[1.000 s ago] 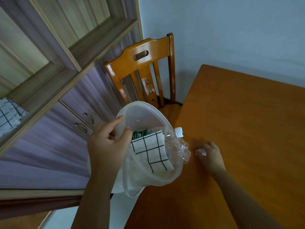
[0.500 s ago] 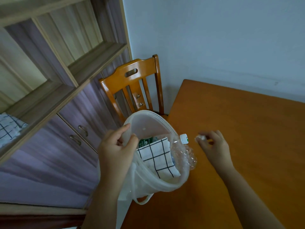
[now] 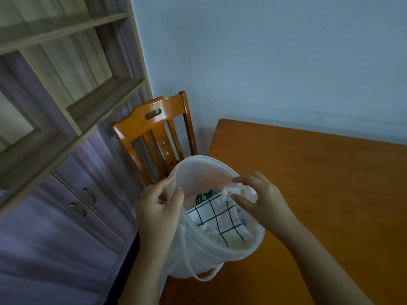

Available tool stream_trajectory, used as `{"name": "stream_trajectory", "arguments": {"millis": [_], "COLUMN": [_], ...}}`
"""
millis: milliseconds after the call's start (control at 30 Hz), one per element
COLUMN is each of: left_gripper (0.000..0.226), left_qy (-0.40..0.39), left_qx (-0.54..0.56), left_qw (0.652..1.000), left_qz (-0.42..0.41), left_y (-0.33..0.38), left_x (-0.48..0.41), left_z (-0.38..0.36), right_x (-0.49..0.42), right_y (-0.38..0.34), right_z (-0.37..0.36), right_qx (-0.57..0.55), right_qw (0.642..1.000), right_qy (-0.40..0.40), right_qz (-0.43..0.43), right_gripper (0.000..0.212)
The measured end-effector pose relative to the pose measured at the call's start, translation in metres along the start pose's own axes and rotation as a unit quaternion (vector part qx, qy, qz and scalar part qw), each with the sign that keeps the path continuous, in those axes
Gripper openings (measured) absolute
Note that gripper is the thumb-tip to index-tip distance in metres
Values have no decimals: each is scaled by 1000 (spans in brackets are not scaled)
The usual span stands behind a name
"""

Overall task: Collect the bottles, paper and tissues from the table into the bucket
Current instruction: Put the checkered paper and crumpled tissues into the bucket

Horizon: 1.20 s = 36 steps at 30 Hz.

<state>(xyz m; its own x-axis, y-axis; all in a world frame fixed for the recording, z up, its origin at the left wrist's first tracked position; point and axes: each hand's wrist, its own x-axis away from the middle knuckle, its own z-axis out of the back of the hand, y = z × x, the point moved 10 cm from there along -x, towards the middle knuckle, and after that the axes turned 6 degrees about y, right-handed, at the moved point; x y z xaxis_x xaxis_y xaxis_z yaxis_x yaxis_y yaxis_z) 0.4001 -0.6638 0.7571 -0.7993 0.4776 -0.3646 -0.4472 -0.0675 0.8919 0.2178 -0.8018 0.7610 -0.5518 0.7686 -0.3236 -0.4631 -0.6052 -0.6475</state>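
A translucent white bucket [image 3: 198, 256] hangs at the left edge of the orange wooden table [image 3: 330, 194], its mouth tilted toward me. My left hand [image 3: 159, 208] pinches its near rim. Over the mouth my right hand [image 3: 259, 199] holds a crumpled white tissue [image 3: 229, 192] between thumb and fingers. Inside lie a white paper with a black grid [image 3: 220, 219], a bottle with a green label [image 3: 203, 197] and small white scraps. A clear crumpled bottle is mostly hidden behind my right hand.
An orange wooden chair [image 3: 154, 126] stands behind the bucket against the pale blue wall. A shelf unit with purple cupboard doors [image 3: 66, 216] fills the left side. The bucket's loose handle [image 3: 198, 274] hangs below it.
My right hand lifted the tissue off the table and brought it left over the bucket's mouth. The view tilted up and the bucket came closer.
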Motion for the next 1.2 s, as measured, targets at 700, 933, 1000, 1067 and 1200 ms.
{"name": "stream_trajectory", "arguments": {"millis": [700, 933, 1000, 1067, 1200], "left_gripper": [39, 39, 37, 33, 26], "left_qy": [-24, -35, -39, -39, -51], "left_qx": [136, 149, 152, 154, 142], "left_qw": [987, 983, 981, 978, 974], "left_qz": [81, 101, 114, 134, 168], "left_y": [-22, 0, 2, 1, 4], "left_x": [47, 101, 118, 134, 160], "left_z": [1, -5, -8, -10, -15], "right_x": [97, 150, 168, 182, 206], "right_y": [102, 109, 114, 117, 124], "right_z": [77, 91, 97, 105, 120], "right_qx": [-128, -236, -296, -323, -336], "right_qw": [957, 934, 912, 901, 898], "right_qy": [118, 62, 58, 64, 80], "right_qz": [-233, -261, -279, -283, -275], "right_gripper": [25, 21, 21, 21, 20]}}
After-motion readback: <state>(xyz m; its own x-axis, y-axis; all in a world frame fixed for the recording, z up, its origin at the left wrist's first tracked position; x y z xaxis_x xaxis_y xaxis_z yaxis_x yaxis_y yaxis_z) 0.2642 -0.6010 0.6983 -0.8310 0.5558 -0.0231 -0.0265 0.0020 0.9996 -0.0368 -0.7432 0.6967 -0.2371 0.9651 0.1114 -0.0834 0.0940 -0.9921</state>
